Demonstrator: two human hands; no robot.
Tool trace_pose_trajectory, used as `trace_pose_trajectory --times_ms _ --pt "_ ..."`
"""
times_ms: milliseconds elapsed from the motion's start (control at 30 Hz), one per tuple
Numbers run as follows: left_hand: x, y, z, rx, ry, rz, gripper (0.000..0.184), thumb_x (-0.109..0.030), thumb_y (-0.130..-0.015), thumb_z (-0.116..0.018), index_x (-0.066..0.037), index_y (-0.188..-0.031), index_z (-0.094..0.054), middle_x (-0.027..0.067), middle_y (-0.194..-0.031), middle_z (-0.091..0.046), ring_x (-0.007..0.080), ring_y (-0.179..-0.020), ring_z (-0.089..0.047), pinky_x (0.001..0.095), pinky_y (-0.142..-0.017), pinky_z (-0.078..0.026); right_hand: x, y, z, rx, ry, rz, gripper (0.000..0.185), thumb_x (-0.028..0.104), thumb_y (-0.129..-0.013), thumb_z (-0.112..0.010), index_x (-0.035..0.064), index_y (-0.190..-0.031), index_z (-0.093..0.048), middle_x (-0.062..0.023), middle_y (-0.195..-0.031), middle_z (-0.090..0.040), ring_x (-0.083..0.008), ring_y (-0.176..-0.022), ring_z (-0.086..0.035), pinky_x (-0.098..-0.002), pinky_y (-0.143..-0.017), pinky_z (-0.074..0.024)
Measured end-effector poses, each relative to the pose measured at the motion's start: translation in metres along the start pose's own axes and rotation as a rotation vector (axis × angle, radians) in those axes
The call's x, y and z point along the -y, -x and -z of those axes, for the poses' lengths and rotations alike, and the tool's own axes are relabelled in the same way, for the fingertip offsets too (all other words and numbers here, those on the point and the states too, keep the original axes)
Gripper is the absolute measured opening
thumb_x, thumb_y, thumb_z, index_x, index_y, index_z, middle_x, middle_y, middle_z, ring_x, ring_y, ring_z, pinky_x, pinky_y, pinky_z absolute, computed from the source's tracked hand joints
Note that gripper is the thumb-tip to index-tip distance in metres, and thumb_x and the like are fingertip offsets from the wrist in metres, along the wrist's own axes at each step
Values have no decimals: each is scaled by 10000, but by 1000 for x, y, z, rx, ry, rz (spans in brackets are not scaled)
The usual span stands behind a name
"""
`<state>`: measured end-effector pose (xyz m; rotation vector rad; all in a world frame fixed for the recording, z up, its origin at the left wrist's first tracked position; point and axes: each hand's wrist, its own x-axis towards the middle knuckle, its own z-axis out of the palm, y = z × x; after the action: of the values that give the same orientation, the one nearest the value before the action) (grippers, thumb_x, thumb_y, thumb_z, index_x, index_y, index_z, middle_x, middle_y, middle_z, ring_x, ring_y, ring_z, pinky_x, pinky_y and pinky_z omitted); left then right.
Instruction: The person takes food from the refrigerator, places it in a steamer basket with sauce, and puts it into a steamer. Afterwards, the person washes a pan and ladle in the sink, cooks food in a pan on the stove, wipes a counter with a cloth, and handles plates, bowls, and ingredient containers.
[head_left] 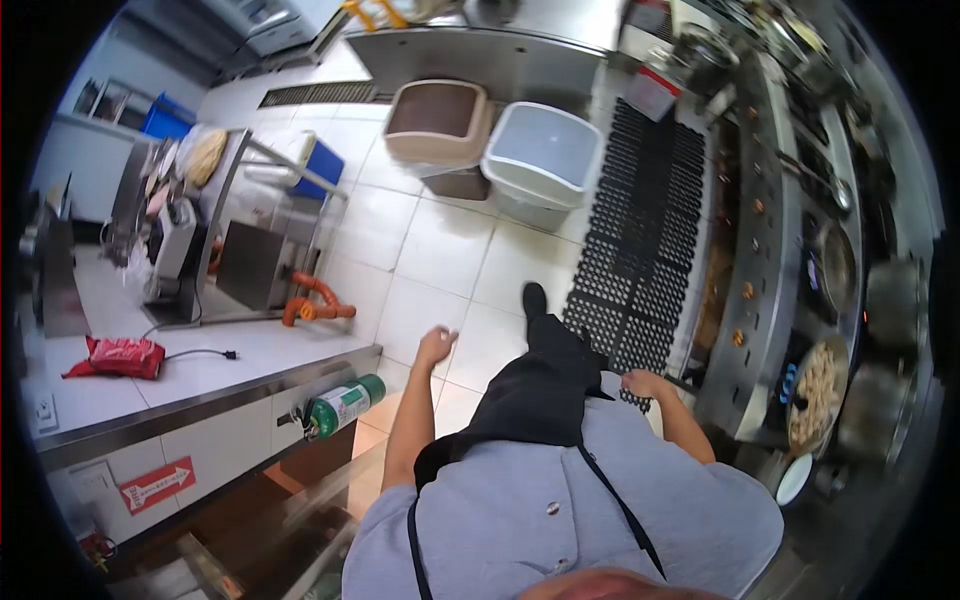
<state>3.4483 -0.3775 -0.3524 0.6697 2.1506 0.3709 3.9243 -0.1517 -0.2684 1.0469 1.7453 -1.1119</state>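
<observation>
My left hand [437,347] hangs over the white tiled floor, left of my dark apron [515,400]. Its fingers are loosely bent and somewhat apart, with nothing seen in them. On the other side, my right hand [645,384] is beside my hip, above the near end of the black rubber mat [640,240]. Its fingers curl inward, and whether anything is inside them is hidden. One dark shoe [535,298] shows ahead on the tiles. Neither hand touches the stove [745,230] at the right or the counter [220,375] at the left.
Ahead stand a brown-lidded bin [437,115] and a white bin [543,150]. A pan [818,395] with pale pieces sits over a blue flame. Orange pipe [318,300] juts from the left table; a green cylinder [345,405] and red packet [120,357] are nearer.
</observation>
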Motion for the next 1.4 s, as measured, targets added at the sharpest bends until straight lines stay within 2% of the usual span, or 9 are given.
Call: trace_pose_trajectory --times_ms 167,233,433,533,767,967,1100,1300,1400 --pt "-52 -82 186 -237 264 -130 468 -395 -899 -636 -18 -1175 -617 212 -931 -687 319 -806 -677 397 -757 -527 92 -90 89 -100 463 -95 370 314 -896 -589 25 -1112 -670 -259 -1114 -647 -390 -1052 -618 -451 -893 -484" --pt "-25 -113 235 -319 391 -56 468 -388 -901 -636 -18 -1185 -608 200 -901 -683 296 -763 -670 385 -730 -527 122 -173 125 -311 244 271 359 195 -849 -612 16 -1160 -625 -244 -1132 -644 -411 -1059 -608 -467 -911 -486" --pt "162 -142 282 -327 84 452 480 -423 -873 -606 6 -1089 -605 272 -1093 -635 442 -1062 -587 498 -893 -469 434 -318 284 -294 469 550 405 210 -866 -611 19 -1222 -581 -251 -1147 -626 -422 -1089 -583 -485 -929 -471" --pt "187 -125 283 -197 352 661 447 -388 -867 -590 51 -938 -637 239 -787 -677 381 -778 -683 472 -736 -525 626 -335 361 -407 526 690 299 260 -910 -588 31 -1104 -587 -235 -1063 -628 -424 -1032 -582 -499 -874 -475" --pt "195 -265 356 -586 611 495 367 -293 -909 -621 50 -1038 -629 161 -811 -668 278 -779 -663 391 -706 -526 947 -365 466 -410 600 967 239 220 -897 -588 106 -1107 -595 -180 -1043 -629 -380 -981 -629 -485 -770 -536" --pt "-43 -459 751 -615 426 -110 320 -215 -939 -613 14 -1161 -613 156 -988 -650 231 -919 -620 350 -792 -494 1074 -433 530 138 846 629 436 291 -893 -628 98 -1281 -585 -200 -1172 -642 -382 -1128 -598 -484 -911 -496" --pt "-131 -621 913 -306 404 -422 321 -210 -924 -630 13 -1155 -618 143 -867 -642 227 -771 -611 340 -722 -503 1132 -473 630 -21 521 671 408 278 -888 -613 82 -1245 -591 -205 -1147 -647 -386 -1091 -612 -485 -888 -507" --pt "-34 -968 997 -308 -355 -444 398 -351 -879 -638 3 -1062 -626 202 -796 -654 337 -781 -657 465 -735 -508 1185 -560 838 -332 290 492 333 264 -886 -596 67 -1153 -614 -217 -1095 -654 -392 -1050 -624 -499 -867 -509" --pt "-20 -1032 1017 -25 -117 154 429 -343 -883 -627 11 -1124 -618 239 -1075 -659 403 -1015 -618 476 -902 -480 1197 -628 951 -432 213 428 304 209 -863 -579 67 -1124 -643 -208 -1070 -670 -387 -1016 -642 -495 -838 -521"
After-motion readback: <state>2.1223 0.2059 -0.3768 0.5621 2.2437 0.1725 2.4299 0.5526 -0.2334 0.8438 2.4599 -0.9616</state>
